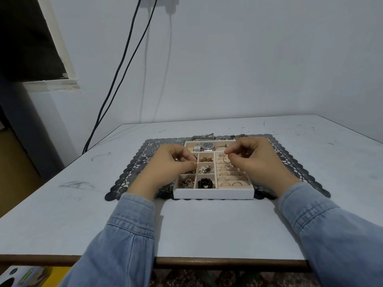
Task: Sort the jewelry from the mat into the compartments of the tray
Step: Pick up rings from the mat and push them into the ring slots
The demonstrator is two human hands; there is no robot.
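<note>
Both curled over the tray: left hand and right hand

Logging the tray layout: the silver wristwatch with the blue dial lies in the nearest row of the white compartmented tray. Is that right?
Not quite. The head view shows the silver wristwatch with the blue dial in the long compartment along the far edge of the white compartmented tray, not the nearest row.

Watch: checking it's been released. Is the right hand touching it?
Apart. The head view shows the watch lying in the tray, with a bangle lying between it and the right hand.
</note>
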